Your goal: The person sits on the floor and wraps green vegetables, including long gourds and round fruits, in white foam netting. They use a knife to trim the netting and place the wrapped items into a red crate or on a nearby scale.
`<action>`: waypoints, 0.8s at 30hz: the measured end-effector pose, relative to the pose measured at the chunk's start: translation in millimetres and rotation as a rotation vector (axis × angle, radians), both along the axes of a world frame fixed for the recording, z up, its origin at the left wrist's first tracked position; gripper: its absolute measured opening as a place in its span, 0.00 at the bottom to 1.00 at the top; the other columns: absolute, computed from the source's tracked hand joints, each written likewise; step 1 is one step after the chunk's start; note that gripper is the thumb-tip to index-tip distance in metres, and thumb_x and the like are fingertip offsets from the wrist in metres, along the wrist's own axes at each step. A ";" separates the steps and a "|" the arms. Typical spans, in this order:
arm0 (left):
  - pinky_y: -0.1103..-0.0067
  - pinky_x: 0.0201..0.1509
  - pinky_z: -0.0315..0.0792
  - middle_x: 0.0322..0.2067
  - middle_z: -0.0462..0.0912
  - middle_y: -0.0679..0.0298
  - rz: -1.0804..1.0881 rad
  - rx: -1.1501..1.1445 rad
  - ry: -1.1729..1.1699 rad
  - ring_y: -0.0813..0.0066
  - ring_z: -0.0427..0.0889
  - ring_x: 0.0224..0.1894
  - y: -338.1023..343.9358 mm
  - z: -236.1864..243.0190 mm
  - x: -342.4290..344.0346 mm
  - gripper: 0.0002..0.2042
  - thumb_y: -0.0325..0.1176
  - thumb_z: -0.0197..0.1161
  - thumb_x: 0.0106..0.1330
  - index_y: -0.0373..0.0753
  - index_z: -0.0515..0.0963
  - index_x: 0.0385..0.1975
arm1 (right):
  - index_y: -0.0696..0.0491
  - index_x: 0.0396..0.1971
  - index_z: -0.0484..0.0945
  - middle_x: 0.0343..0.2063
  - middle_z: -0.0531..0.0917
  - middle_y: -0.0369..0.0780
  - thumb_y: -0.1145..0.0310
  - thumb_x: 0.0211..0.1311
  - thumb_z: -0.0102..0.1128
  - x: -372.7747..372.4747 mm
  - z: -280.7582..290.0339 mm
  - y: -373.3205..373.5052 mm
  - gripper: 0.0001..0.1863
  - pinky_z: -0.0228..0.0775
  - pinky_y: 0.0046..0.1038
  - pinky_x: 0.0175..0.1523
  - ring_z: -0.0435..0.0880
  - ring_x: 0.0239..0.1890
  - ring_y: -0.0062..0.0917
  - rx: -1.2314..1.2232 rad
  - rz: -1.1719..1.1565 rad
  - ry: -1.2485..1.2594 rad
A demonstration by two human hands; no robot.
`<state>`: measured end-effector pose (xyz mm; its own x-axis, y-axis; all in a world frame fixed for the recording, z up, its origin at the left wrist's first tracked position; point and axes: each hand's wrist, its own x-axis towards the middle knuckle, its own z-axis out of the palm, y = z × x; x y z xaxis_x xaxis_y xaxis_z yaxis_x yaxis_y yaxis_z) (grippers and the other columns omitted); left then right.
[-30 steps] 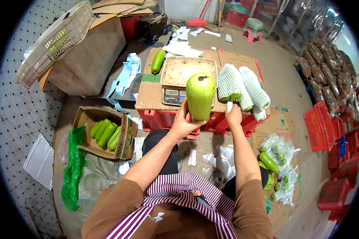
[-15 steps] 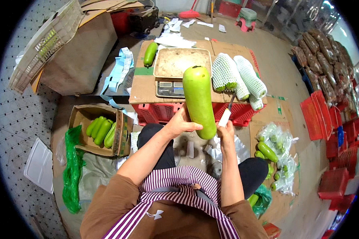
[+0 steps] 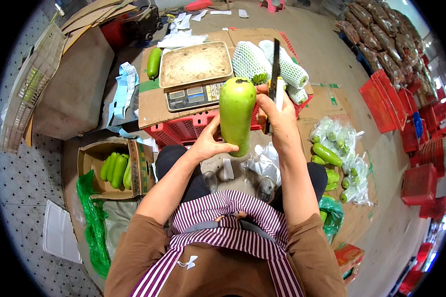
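My left hand (image 3: 210, 142) is wrapped around the lower part of a large, pale green bottle gourd (image 3: 236, 111), held upright with a dark stem scar at its top. My right hand (image 3: 277, 115), to the right of the gourd, is closed on a white-handled knife (image 3: 280, 93). A long dark strip stands up beside the handle with a bit of yellow; whether it is the blade or a separate tool I cannot tell. Behind the gourd is a digital scale (image 3: 195, 64) with a stained pan, set on cardboard over a red crate (image 3: 176, 135).
Gourds in white foam nets (image 3: 248, 62) lie right of the scale, a small green gourd (image 3: 154, 63) left. Several gourds fill a cardboard box (image 3: 109, 194) at left. Bagged gourds (image 3: 349, 153) lie on the right floor, near red crates (image 3: 381, 101).
The gourd has come lower and a little left, still in my left hand. My right hand has risen closer to its upper part, and a long dark strip now shows there.
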<state>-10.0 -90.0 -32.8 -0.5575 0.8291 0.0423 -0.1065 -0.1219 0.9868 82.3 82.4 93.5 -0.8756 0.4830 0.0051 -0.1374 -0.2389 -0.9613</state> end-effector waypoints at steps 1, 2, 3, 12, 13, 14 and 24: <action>0.70 0.67 0.63 0.62 0.68 0.61 -0.007 -0.002 0.007 0.69 0.68 0.64 0.0 -1.7 0.1 0.51 0.29 0.80 0.44 0.39 0.54 0.70 | 0.54 0.43 0.75 0.26 0.78 0.31 0.65 0.56 0.71 -3.1 0.1 -1.3 0.18 0.62 0.16 0.23 0.71 0.20 0.12 0.039 -0.016 0.016; 0.70 0.67 0.63 0.62 0.68 0.61 -0.014 -0.004 0.014 0.69 0.68 0.64 -0.4 -3.5 -0.1 0.51 0.29 0.80 0.44 0.39 0.55 0.70 | 0.54 0.43 0.74 0.26 0.78 0.31 0.65 0.56 0.71 -5.9 -2.9 -0.3 0.19 0.62 0.16 0.23 0.72 0.20 0.13 0.055 -0.019 0.018; 0.69 0.67 0.63 0.61 0.68 0.61 -0.018 -0.005 0.019 0.68 0.68 0.64 -0.5 -4.6 0.2 0.51 0.29 0.80 0.44 0.39 0.55 0.70 | 0.54 0.43 0.74 0.25 0.78 0.32 0.65 0.56 0.71 -9.2 -8.6 0.9 0.19 0.62 0.16 0.23 0.72 0.21 0.13 0.072 -0.020 0.018; 0.69 0.67 0.64 0.60 0.69 0.63 -0.089 0.023 -0.114 0.70 0.70 0.62 -0.6 3.8 -1.3 0.46 0.25 0.78 0.45 0.39 0.59 0.67 | 0.56 0.43 0.74 0.24 0.79 0.33 0.67 0.61 0.65 -7.2 -10.9 7.9 0.14 0.65 0.17 0.23 0.76 0.22 0.14 -0.030 0.080 -0.019; 0.69 0.67 0.63 0.61 0.69 0.63 -0.084 0.011 -0.100 0.70 0.69 0.63 -0.3 3.7 -1.6 0.47 0.26 0.78 0.45 0.40 0.58 0.68 | 0.55 0.43 0.74 0.24 0.79 0.33 0.67 0.61 0.64 -7.9 -9.5 7.9 0.14 0.65 0.17 0.23 0.76 0.22 0.14 -0.015 0.068 -0.030; 0.68 0.68 0.63 0.61 0.69 0.63 -0.077 0.000 -0.085 0.69 0.68 0.63 0.1 3.7 -1.8 0.48 0.28 0.79 0.45 0.40 0.57 0.68 | 0.55 0.43 0.74 0.24 0.79 0.33 0.66 0.61 0.64 -9.0 -8.3 7.5 0.14 0.65 0.17 0.23 0.76 0.22 0.14 0.001 0.057 -0.040; 0.68 0.67 0.62 0.60 0.71 0.57 0.355 -0.180 0.629 0.63 0.69 0.63 9.1 17.6 2.9 0.47 0.28 0.76 0.42 0.39 0.60 0.67 | 0.55 0.48 0.73 0.31 0.79 0.34 0.64 0.66 0.59 -2.9 -36.1 13.0 0.15 0.68 0.18 0.27 0.76 0.25 0.16 -0.036 -0.088 -0.045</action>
